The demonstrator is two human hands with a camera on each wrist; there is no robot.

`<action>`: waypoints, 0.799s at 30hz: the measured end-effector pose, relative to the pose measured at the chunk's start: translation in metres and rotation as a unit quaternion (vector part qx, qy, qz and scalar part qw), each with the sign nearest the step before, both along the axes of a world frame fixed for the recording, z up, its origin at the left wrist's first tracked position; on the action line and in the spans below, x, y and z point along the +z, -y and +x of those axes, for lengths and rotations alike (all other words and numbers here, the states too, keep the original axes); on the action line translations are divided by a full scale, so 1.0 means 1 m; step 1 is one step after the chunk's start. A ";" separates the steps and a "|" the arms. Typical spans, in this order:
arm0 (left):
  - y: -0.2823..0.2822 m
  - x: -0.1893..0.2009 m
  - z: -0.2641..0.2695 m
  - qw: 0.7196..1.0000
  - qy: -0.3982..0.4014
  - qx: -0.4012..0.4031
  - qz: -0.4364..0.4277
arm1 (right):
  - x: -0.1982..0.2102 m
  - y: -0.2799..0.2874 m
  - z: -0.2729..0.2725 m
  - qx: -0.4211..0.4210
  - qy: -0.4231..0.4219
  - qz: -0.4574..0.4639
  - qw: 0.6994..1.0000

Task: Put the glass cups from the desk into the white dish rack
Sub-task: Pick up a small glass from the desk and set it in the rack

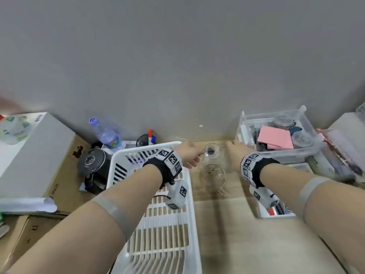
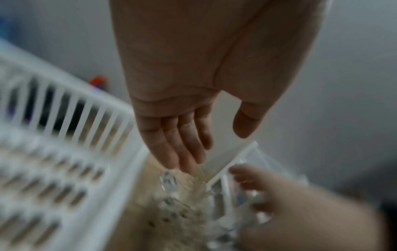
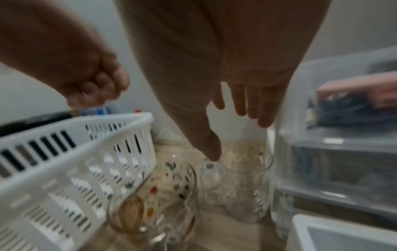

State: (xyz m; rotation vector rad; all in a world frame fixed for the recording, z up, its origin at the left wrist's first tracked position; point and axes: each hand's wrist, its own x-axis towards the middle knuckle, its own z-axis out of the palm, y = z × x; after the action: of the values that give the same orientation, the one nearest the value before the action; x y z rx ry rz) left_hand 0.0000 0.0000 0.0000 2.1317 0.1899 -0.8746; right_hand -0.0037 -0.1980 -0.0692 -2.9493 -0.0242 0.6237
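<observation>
Glass cups: far glass cup and near glass cup upright on the wooden desk, between the white dish rack on the left and the clear storage bin on the right; possibly a third cup in the right wrist view, too blurred to say.
Left hand: reaching over the rack's far right corner toward the far cup; fingers straight and together, thumb apart, holding nothing.
Right hand: reaching in beside the bin; fingers loosely spread, thumb pointing down at the cups, holding nothing.
Rack: no cups visible inside.
Step in hand: likely closing on a first cup each.
Doing it well: wrap fingers and thumb round the wall rather than the rim; lift straight up before swinging left; clear the rack's wall; keep clear of the neighbouring cup, since both stand close together.
Surface: pale wood grain, crowded at the edges.
Room: plain grey wall behind; water bottle, black kettle and cardboard boxes on the left.
</observation>
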 end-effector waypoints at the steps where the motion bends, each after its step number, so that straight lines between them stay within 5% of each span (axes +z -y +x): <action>1: 0.001 -0.004 0.000 0.999 -0.032 0.030 -0.031 | -0.004 -0.003 0.002 0.003 -0.003 -0.023 1.000; 9: -0.016 -0.030 -0.002 0.988 -0.120 0.066 -0.075 | -0.032 -0.019 0.017 0.008 -0.009 -0.123 0.992; 16: -0.025 -0.017 0.008 0.974 -0.134 0.139 -0.116 | 0.069 -0.031 0.025 0.068 0.013 -0.204 0.976; 20: -0.033 0.007 0.013 0.935 -0.206 0.208 -0.200 | 0.150 -0.046 0.020 0.035 0.036 -0.081 0.995; 24: -0.066 0.026 0.022 0.915 -0.203 0.200 -0.284 | 0.167 -0.085 0.004 0.063 0.059 0.117 0.989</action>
State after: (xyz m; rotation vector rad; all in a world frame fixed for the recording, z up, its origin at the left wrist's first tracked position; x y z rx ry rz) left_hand 0.0221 0.0659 0.0255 1.2945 0.4991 -0.9703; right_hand 0.0002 -0.1125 0.0975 -2.7668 -0.2778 0.4256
